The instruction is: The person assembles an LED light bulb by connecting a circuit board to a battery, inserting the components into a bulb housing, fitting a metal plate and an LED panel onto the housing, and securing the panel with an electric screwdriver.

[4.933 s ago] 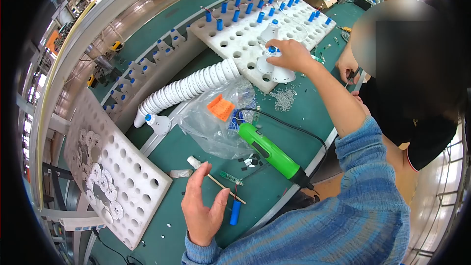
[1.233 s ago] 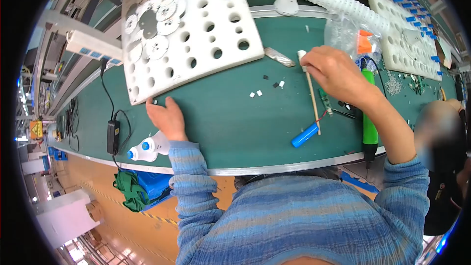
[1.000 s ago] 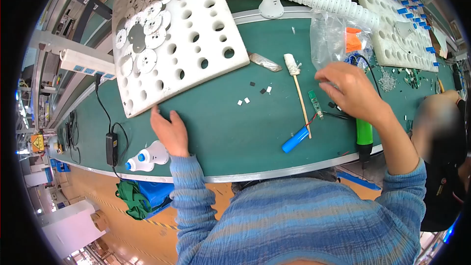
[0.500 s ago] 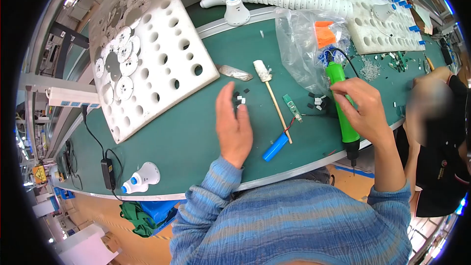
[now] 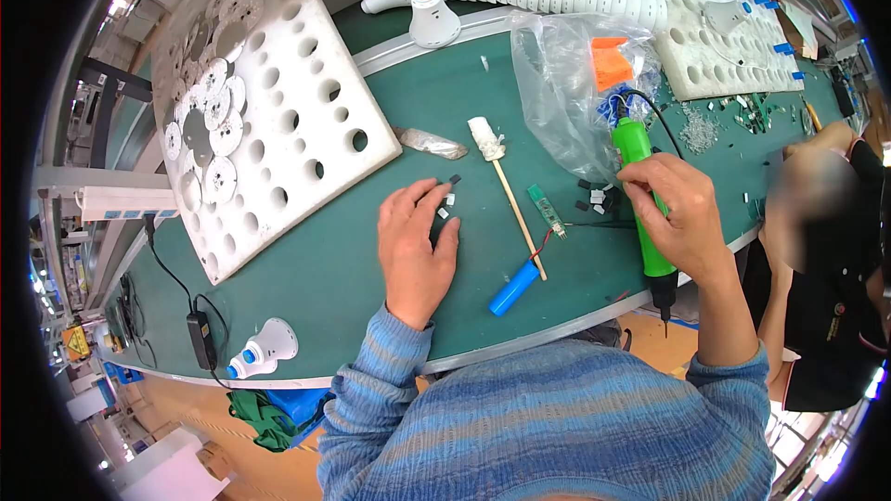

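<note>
A worker's left hand is open beside small chips; well apart, the right hand curls over a green power tool, grip unclear, its black end pointing past the tabletop's near edge.

- Bright, fairly even light on my left hand and the bench
- Small glare on the clear bag
- Fisheye-bent edges, black corners
- Blurred patch over the person nearby
</note>
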A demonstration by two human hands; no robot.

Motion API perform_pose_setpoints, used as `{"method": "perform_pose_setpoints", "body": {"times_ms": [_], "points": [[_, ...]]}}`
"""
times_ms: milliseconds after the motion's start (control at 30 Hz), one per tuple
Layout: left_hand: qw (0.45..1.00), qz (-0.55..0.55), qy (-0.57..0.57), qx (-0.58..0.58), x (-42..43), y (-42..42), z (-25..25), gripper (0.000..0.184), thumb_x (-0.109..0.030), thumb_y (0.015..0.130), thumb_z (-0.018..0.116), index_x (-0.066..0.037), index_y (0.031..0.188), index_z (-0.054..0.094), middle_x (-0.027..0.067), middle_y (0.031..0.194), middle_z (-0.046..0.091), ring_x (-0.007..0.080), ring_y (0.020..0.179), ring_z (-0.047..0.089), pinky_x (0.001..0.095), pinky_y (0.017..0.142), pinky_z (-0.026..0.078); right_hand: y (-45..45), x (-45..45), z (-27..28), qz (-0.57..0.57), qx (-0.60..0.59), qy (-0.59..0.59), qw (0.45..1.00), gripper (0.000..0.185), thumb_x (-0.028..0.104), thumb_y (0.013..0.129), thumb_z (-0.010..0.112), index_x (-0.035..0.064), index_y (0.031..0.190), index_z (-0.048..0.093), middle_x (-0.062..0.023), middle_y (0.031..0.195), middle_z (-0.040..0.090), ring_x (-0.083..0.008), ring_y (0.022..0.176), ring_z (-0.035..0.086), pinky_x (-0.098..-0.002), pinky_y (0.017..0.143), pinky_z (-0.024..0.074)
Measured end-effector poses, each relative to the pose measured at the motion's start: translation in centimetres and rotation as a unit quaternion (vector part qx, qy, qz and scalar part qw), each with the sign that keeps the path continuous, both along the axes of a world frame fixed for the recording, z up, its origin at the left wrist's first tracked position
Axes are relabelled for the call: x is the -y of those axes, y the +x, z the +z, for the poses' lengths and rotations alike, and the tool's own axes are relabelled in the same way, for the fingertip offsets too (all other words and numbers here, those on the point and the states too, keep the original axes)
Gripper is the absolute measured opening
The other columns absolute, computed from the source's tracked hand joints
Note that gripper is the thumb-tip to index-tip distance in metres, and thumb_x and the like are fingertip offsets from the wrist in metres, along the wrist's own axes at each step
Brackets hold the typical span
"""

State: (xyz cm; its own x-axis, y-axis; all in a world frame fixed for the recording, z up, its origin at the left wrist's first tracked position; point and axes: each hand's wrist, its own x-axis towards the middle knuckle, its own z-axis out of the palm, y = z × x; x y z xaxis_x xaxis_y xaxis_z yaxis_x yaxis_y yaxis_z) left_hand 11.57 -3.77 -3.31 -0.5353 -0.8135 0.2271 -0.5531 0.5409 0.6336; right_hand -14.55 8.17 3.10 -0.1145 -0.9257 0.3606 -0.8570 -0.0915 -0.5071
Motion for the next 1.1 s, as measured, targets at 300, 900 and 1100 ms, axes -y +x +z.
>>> {"method": "perform_pose_setpoints", "body": {"times_ms": [300, 900, 1100], "points": [[0.999, 0.030, 0.008, -0.037, 0.4, -0.1, -0.1, 0.029, 0.003, 0.076, 0.064, -0.005, 0.103, 0.065, 0.0100, 0.107, 0.063, 0.0283, 0.100, 0.055, 0.0359, 0.087, 0.045, 3.4, 2.5, -0.7, 0.077, 0.057, 0.039, 0.995, 0.010, 0.004, 0.076, 0.065, 0.0022, 0.086, 0.064, -0.0125, 0.079, 0.063, -0.0316, 0.073, 0.062, -0.0391, 0.063, 0.0495], [0.996, 0.034, -0.024, -0.082, 1.0, -0.5, -1.0, 0.019, 0.002, 0.074, 0.067, -0.005, 0.091, 0.067, 0.0071, 0.095, 0.062, 0.0252, 0.086, 0.055, 0.0339, 0.073, 0.047, 11.3, 9.3, -5.3, 0.065, -0.020, 0.140, 0.988, 0.014, 0.007, 0.072, 0.064, -0.0014, 0.083, 0.064, -0.0180, 0.081, 0.064, -0.0324, 0.077, 0.066, -0.0409, 0.063, 0.0522], [0.996, 0.043, -0.005, -0.072, 0.8, -0.4, -0.4, 0.015, 0.001, 0.076, 0.067, -0.003, 0.090, 0.065, 0.0086, 0.094, 0.063, 0.0255, 0.086, 0.056, 0.0341, 0.076, 0.047, 11.2, 9.2, -5.2, 0.074, -0.032, 0.147, 0.986, 0.015, 0.003, 0.072, 0.061, -0.0031, 0.086, 0.062, -0.0188, 0.084, 0.064, -0.0343, 0.077, 0.065, -0.0421, 0.063, 0.0517]]}}
